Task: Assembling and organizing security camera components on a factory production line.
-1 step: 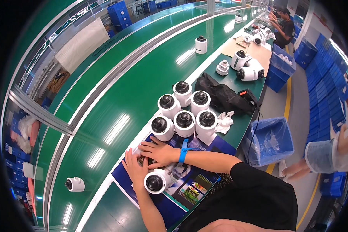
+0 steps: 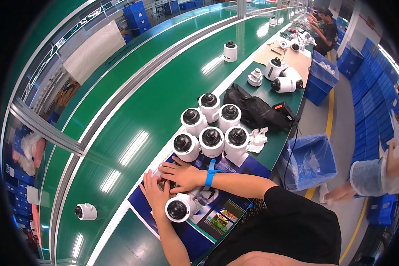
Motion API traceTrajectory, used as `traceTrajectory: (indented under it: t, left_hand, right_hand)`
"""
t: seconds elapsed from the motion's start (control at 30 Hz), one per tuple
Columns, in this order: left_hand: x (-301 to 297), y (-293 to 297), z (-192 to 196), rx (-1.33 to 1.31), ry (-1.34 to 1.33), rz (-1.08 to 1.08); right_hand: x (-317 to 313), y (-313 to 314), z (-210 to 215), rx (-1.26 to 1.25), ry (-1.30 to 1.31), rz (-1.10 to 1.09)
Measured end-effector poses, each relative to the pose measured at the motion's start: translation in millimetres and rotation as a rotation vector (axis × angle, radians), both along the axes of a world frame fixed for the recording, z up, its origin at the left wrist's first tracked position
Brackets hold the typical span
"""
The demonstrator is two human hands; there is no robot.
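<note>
My left hand (image 2: pixel 154 193) and my right hand (image 2: pixel 185 174) meet over a printed blue sheet (image 2: pixel 148 218) on the bench. Their fingers curve around a small dark part (image 2: pixel 166 184), mostly hidden beneath them, so its kind does not show. A blue band (image 2: pixel 210 173) circles my right wrist. Just below the hands, close to my left wrist, is a white cylindrical device with a black ribbed cap (image 2: pixel 180 208). Several similar white devices (image 2: pixel 211 141) stand grouped beyond my right hand, black caps up.
On the green conveyor belt (image 2: pixel 164 104) left of the bench, one white device (image 2: pixel 86 211) lies tipped; another (image 2: pixel 230 51) stands farther off. A black bag (image 2: pixel 252 108) and crumpled tissue (image 2: pixel 257 138) lie behind the group. Right of the bench are a lined blue bin (image 2: pixel 312 162) and a passing person (image 2: pixel 369 178).
At the right edge, the passing person has shifted slightly. My hands and the devices on the bench hold their places.
</note>
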State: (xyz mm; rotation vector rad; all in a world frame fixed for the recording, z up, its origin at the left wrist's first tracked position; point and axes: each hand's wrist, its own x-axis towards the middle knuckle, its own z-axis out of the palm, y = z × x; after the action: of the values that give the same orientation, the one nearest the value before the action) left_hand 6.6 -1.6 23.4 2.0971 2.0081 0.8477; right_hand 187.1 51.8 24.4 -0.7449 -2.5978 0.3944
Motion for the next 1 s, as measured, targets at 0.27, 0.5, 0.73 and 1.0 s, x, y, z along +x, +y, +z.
traceTrajectory:
  t: [0.27,0.5,0.73,1.0]
  left_hand:
    - [0.3,-0.6,2.8,-0.026,0.038,-0.005]
    - [1.1,-1.2,1.8,-0.028,0.01,0.008]
    - [1.8,-1.5,3.8,-0.027,0.01,0.002]
    - [1.6,-0.4,4.9,-0.026,0.019,-0.008]
  right_hand:
    - [-0.3,0.6,-0.6,-0.02,0.005,0.007]
    - [-0.1,-0.7,-0.9,-0.01,0.026,0.006]
    - [0.0,-0.6,0.9,-0.02,0.024,0.005]
    - [0.1,1.0,-1.5,0.004,0.027,0.001]
